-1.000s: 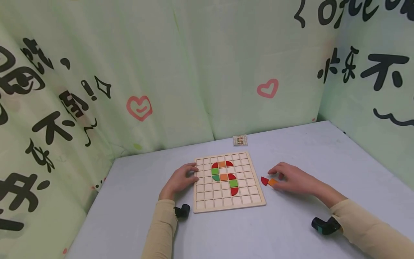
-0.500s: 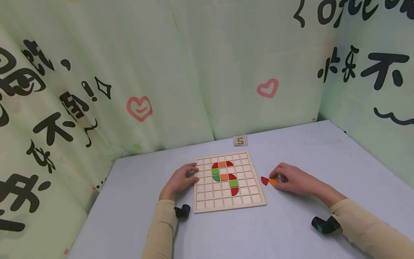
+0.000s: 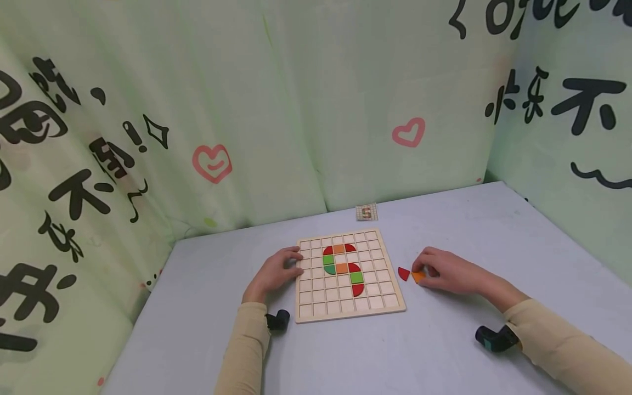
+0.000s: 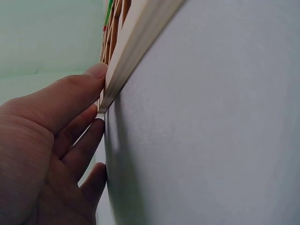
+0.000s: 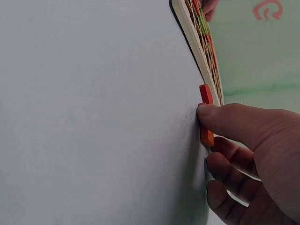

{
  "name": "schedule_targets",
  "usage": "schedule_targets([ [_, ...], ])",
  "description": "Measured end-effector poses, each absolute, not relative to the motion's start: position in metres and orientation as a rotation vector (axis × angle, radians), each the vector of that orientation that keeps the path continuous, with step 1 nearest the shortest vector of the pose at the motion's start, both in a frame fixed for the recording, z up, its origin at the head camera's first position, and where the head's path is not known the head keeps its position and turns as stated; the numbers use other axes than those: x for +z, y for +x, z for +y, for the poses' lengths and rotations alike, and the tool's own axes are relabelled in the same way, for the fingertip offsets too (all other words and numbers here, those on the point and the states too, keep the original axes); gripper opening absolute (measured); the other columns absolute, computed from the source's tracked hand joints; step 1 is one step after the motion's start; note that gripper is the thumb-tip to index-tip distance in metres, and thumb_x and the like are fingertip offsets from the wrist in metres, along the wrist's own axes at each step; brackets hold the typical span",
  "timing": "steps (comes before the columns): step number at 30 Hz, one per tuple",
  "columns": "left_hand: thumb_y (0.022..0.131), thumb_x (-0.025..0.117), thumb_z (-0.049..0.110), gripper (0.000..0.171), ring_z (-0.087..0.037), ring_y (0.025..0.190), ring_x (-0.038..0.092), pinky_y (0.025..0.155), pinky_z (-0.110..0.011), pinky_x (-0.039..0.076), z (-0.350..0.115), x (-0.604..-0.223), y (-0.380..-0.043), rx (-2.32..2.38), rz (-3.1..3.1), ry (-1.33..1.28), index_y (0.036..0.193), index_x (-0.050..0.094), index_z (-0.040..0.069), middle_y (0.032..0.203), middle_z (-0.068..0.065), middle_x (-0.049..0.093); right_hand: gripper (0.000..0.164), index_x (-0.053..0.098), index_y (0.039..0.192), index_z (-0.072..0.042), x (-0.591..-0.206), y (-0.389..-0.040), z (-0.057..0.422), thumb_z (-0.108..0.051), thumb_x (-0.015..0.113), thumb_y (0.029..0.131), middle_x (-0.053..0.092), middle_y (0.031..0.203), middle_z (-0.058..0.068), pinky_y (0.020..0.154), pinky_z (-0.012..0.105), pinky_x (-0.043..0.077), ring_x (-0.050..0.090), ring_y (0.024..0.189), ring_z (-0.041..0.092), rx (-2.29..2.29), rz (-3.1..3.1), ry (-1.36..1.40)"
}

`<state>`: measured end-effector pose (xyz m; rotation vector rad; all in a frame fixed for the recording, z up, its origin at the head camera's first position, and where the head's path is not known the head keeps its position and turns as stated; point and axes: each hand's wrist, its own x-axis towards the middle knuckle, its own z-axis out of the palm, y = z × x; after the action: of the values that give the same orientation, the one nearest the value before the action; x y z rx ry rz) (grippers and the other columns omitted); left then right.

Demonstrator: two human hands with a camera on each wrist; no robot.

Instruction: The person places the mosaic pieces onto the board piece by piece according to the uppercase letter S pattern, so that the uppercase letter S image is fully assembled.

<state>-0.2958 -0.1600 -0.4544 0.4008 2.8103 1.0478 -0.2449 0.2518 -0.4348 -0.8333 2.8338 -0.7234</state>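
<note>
A square wooden grid board point(image 3: 316, 308) lies on the table, with several red, orange and green pieces set in its cells in an S-like shape. My left hand point(image 3: 273, 272) rests against the board's left edge; in the left wrist view its thumb point(image 4: 77, 93) touches the wooden rim. Right of the board, my right hand point(image 3: 451, 271) pinches an orange block point(image 3: 418, 276) between thumb and fingers, low at the table surface. Beside that block, nearer the board, lies a red quarter-round piece point(image 3: 404, 274). The fingers partly hide the orange block.
A small card point(image 3: 367, 212) printed with a grid pattern lies behind the board, near the table's far edge. Light green curtains point(image 3: 296, 109) with black lettering and hearts hang behind and at both sides of the white-covered table point(image 3: 197, 307).
My right fingers have closed on the orange block, which has shifted slightly right, away from the red piece. The left hand and the board stay in place.
</note>
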Motion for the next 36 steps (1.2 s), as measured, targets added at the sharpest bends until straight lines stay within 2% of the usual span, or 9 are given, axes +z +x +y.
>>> schedule_targets([
  [9,0.088,0.072,0.014,0.031,-0.03,0.141,0.035,0.115,-0.046,0.029,-0.16,-0.454,-0.297,1.042,2.813,0.404,0.117,0.066,0.006,0.148,-0.007,0.047,0.016,0.067,0.101,-0.011,-0.416,-0.253,0.247,-0.013,0.073,0.086,0.059,0.092,-0.006,0.073,0.031,0.052,0.054,0.082,0.012,-0.72,2.879,-0.864],
  [17,0.088,0.072,0.013,0.03,-0.031,0.141,0.035,0.115,-0.047,0.028,-0.16,-0.452,-0.295,1.052,2.81,0.413,0.116,0.066,0.006,0.147,-0.009,0.047,0.021,0.069,0.107,-0.008,-0.414,-0.255,0.209,-0.018,0.072,0.089,0.06,0.095,-0.005,0.074,0.029,0.052,0.054,0.087,0.016,-0.771,2.766,-0.894],
  [27,0.088,0.072,0.013,0.031,-0.03,0.14,0.036,0.115,-0.046,0.029,-0.161,-0.456,-0.295,1.046,2.817,0.426,0.117,0.066,0.005,0.147,-0.008,0.048,0.013,0.069,0.102,-0.013,-0.42,-0.252,0.159,-0.016,0.069,0.089,0.059,0.099,-0.007,0.079,0.029,0.051,0.053,0.089,0.011,-0.763,2.698,-1.089],
  [36,0.087,0.072,0.013,0.032,-0.031,0.14,0.037,0.114,-0.047,0.03,-0.161,-0.457,-0.297,1.041,2.817,0.447,0.118,0.066,0.005,0.146,-0.009,0.048,0.014,0.068,0.1,-0.012,-0.429,-0.249,0.126,-0.018,0.071,0.089,0.058,0.091,-0.006,0.073,0.025,0.048,0.051,0.081,0.01,-0.727,2.698,-1.197],
])
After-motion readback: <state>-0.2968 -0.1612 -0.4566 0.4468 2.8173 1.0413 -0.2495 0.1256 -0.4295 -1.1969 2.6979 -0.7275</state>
